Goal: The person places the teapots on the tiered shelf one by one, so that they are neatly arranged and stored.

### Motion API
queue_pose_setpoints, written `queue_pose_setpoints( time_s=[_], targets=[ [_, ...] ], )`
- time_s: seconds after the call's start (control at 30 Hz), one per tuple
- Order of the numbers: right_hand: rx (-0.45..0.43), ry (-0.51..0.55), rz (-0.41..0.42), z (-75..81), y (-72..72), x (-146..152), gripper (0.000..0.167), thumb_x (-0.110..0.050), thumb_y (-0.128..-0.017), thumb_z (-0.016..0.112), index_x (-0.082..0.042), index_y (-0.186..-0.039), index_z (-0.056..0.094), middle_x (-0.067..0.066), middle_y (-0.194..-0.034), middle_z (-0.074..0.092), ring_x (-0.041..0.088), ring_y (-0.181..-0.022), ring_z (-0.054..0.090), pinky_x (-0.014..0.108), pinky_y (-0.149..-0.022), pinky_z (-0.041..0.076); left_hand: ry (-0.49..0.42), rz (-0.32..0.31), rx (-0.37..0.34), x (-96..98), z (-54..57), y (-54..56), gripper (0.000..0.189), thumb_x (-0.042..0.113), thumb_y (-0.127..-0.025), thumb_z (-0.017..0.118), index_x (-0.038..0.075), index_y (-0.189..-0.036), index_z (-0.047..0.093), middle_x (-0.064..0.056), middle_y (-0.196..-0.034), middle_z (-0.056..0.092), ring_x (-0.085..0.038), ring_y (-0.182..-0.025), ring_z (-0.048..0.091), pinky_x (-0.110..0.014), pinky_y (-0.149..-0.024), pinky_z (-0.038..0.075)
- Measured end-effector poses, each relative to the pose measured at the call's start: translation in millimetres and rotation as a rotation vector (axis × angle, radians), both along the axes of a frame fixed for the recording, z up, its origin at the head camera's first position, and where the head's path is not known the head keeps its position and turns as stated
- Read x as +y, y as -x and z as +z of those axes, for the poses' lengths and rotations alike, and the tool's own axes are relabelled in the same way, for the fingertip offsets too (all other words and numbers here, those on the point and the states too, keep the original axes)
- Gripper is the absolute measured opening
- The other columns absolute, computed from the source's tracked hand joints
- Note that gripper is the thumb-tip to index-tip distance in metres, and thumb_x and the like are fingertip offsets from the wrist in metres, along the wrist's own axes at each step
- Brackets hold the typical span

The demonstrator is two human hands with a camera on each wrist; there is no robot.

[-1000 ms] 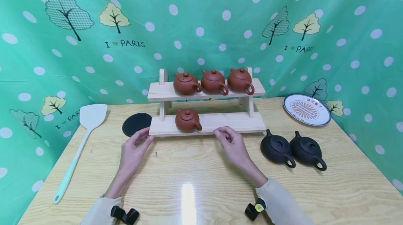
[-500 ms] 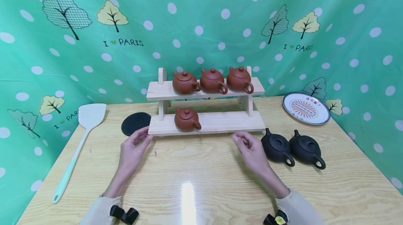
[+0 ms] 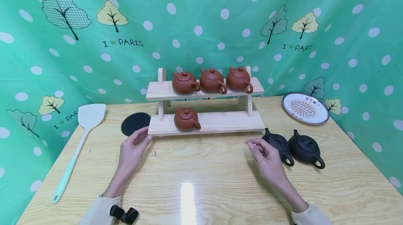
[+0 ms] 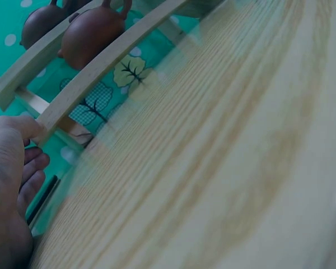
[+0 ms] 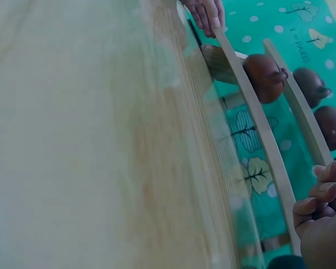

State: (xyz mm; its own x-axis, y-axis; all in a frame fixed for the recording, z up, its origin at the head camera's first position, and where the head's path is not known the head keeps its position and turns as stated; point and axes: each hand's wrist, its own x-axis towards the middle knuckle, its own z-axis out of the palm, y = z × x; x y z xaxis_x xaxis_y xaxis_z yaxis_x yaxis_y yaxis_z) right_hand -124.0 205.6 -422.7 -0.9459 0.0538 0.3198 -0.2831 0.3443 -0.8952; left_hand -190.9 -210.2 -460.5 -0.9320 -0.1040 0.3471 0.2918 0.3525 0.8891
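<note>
A two-tier wooden shelf [image 3: 230, 121] stands at the middle back. My left hand [image 3: 133, 151] holds its lower left front corner; the left wrist view has the thumb against the board's end [image 4: 45, 126]. One reddish-brown teapot [image 3: 185, 120] sits on the lower board, left of its middle. On the upper board three alike are lined up: a left teapot [image 3: 183, 83], a middle teapot [image 3: 211, 82] and a right teapot [image 3: 237, 79]. My right hand [image 3: 270, 162], fingers loosely curled around nothing, overlaps the nearer black teapot [image 3: 280, 143] in the head view. Another black teapot [image 3: 304, 148] stands beside that one.
A white spatula with a mint handle [image 3: 73, 158] lies at the left. The round black mat [image 3: 134, 122] is just behind my left hand. At the back right rests a patterned plate [image 3: 305, 108]. A green dotted cloth [image 3: 195, 15] hangs behind the table.
My right hand has moved from the shelf's front edge rightward and nearer to me, up to the black teapots. The left hand stays at the shelf corner; the teapots have not moved.
</note>
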Motion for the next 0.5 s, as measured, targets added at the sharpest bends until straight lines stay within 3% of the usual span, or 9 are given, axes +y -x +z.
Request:
queue_pose_setpoints(
  time_s=[0.5],
  targets=[
    [-0.008,-0.020,-0.097,3.8,-23.6,28.6,0.016,-0.005,-0.106,0.059,0.004,-0.112,0.071,-0.001,-0.063,0.046,0.009,-0.049,0.037,0.033,-0.042,0.032,-0.006,-0.002,-0.007,0.0,-0.2,0.0,0.036,0.014,-0.100,0.072,-0.001,-0.133,0.066,-0.018,-0.129,0.069,0.001,-0.109,0.063,-0.012,-0.094,0.050]
  ],
)
